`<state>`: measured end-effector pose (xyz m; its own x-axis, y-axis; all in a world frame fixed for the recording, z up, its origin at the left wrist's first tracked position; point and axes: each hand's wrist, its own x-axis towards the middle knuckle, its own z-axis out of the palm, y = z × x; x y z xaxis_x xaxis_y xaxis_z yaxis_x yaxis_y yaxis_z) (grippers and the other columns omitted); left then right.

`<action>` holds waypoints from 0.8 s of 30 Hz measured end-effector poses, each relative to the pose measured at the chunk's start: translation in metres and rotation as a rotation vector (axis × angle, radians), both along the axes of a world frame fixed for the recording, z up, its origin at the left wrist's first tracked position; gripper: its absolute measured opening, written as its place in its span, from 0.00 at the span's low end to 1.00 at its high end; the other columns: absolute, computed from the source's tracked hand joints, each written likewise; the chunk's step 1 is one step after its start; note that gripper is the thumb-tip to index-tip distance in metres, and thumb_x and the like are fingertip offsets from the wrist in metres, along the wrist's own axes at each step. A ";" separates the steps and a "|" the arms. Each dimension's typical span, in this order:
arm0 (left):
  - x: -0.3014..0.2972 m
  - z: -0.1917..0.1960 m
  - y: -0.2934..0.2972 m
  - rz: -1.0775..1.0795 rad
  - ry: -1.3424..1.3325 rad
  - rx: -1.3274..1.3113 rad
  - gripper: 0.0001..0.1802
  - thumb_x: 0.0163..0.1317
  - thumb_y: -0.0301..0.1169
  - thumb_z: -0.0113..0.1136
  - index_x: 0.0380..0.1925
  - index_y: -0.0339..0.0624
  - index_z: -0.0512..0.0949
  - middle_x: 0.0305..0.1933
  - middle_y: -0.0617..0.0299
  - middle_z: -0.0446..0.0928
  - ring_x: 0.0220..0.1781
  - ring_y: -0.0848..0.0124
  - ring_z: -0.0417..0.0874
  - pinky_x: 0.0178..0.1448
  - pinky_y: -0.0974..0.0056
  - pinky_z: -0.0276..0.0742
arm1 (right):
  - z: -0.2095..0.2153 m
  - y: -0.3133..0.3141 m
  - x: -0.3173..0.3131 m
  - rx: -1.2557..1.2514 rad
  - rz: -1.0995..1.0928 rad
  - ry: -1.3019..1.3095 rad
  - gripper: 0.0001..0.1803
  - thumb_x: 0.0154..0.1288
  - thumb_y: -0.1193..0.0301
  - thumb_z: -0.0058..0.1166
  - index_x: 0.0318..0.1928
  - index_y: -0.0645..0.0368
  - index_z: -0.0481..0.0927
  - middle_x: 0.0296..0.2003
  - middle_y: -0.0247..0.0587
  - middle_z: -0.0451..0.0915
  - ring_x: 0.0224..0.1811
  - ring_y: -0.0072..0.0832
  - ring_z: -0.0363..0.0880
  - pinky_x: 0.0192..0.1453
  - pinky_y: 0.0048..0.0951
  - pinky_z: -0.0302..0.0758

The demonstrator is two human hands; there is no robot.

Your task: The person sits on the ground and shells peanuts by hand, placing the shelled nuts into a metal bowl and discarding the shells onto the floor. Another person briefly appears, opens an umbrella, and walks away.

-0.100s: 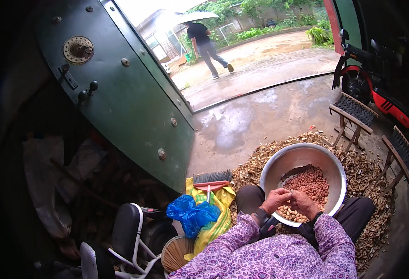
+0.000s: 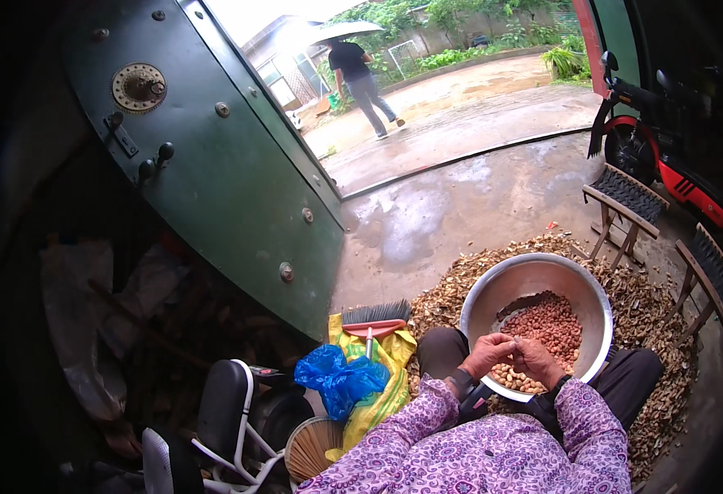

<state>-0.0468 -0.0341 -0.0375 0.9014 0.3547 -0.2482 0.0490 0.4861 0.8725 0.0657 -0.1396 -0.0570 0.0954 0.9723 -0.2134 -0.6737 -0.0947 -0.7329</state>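
Both hands, left and right, pinch a peanut over the bowl. Kernels part-fill it. Shells cover the floor; unshelled stock is not visible.

bowl: shiny metal | bag: glossy blue plastic | floor: wet rough concrete | door: matt painted metal

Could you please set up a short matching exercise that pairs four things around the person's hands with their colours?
Things:
1. metal bowl
2. plastic bag
3. door
4. scooter

Colours:
A. green
B. red and black
C. silver
D. blue

Pairs: 1-C, 2-D, 3-A, 4-B
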 end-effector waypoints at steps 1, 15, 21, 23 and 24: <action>0.000 0.001 -0.001 -0.001 0.000 0.002 0.08 0.54 0.29 0.54 0.32 0.36 0.73 0.30 0.62 0.75 0.30 0.73 0.77 0.36 0.70 0.75 | -0.003 -0.001 0.000 0.000 0.000 -0.001 0.17 0.59 0.56 0.44 0.32 0.58 0.72 0.19 0.26 0.66 0.16 0.14 0.60 0.16 0.15 0.58; 0.003 -0.016 0.006 0.010 -0.035 -0.062 0.07 0.56 0.29 0.52 0.31 0.36 0.73 0.27 0.61 0.74 0.28 0.72 0.77 0.33 0.70 0.74 | -0.006 0.004 -0.001 -0.026 0.006 0.107 0.16 0.59 0.57 0.44 0.22 0.53 0.67 0.14 0.24 0.60 0.15 0.16 0.58 0.17 0.16 0.57; -0.001 -0.018 0.011 0.005 -0.067 -0.118 0.08 0.57 0.30 0.50 0.31 0.37 0.73 0.27 0.61 0.74 0.28 0.72 0.77 0.34 0.69 0.74 | -0.001 0.007 -0.005 -0.023 0.021 0.189 0.15 0.60 0.58 0.44 0.23 0.53 0.68 0.14 0.24 0.61 0.15 0.16 0.59 0.18 0.16 0.57; -0.003 -0.017 0.012 -0.002 -0.062 -0.134 0.08 0.57 0.31 0.50 0.31 0.37 0.73 0.27 0.61 0.74 0.28 0.72 0.76 0.34 0.69 0.74 | 0.007 0.006 -0.006 -0.028 0.032 0.174 0.14 0.60 0.58 0.44 0.24 0.54 0.68 0.14 0.25 0.62 0.15 0.16 0.60 0.18 0.17 0.58; -0.003 -0.017 0.012 -0.014 -0.074 -0.166 0.08 0.57 0.31 0.49 0.31 0.37 0.73 0.28 0.61 0.74 0.29 0.72 0.76 0.34 0.69 0.74 | 0.011 0.005 -0.007 -0.034 0.042 0.159 0.14 0.60 0.59 0.44 0.25 0.55 0.69 0.14 0.25 0.63 0.15 0.17 0.60 0.18 0.17 0.58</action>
